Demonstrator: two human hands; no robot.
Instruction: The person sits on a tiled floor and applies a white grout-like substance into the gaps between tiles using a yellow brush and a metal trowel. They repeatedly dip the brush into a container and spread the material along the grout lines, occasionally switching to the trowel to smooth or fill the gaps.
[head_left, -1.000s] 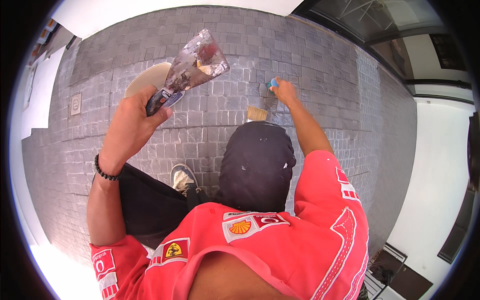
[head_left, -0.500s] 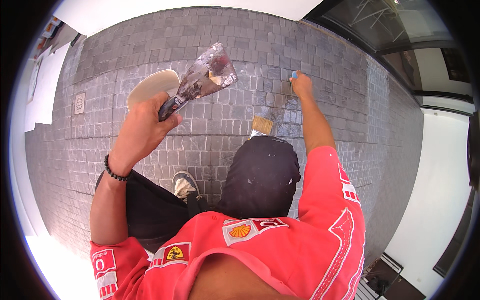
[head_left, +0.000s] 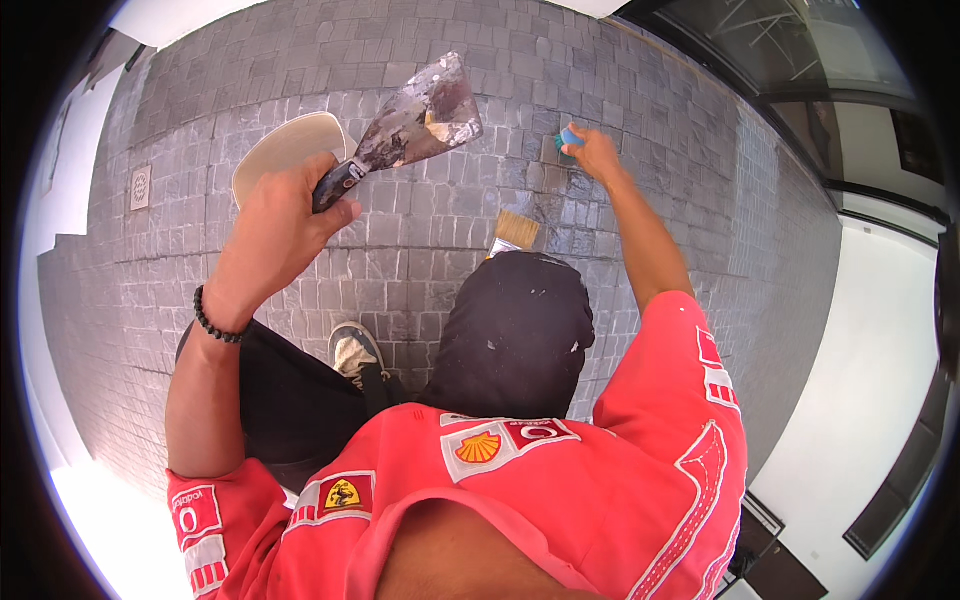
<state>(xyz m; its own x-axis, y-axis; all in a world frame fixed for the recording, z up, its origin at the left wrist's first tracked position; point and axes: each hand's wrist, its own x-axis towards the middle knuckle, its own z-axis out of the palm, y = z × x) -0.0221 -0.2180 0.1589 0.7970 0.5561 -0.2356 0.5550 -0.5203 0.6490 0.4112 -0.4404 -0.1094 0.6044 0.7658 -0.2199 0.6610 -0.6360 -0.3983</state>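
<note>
My left hand [head_left: 278,225] is closed around the dark handle of a wide putty knife [head_left: 425,115]. Its blade is smeared with paint and points up to the right. A beige, rounded, flat thing [head_left: 285,160] shows behind that hand; whether my fingers hold it too, I cannot tell. My right hand [head_left: 598,155], arm stretched out, grips a small blue scrub brush [head_left: 571,137] with teal bristles against the paving. Between the hands, a paintbrush [head_left: 517,229] with pale bristles sticks out beyond my dark-trousered knee [head_left: 515,335]; the knee hides its handle.
Grey stone paving [head_left: 420,290] spreads all around, with a shiny, darker patch near the scrub brush. A small drain cover [head_left: 140,188] is set in at the left. White walls [head_left: 850,380] and dark-framed glass [head_left: 780,50] border the right side. My shoe [head_left: 356,350] rests below.
My right hand has shifted left and slightly up across the paving, and more of the blue scrub brush now shows. My left hand has moved slightly up and left, still gripping the putty knife.
</note>
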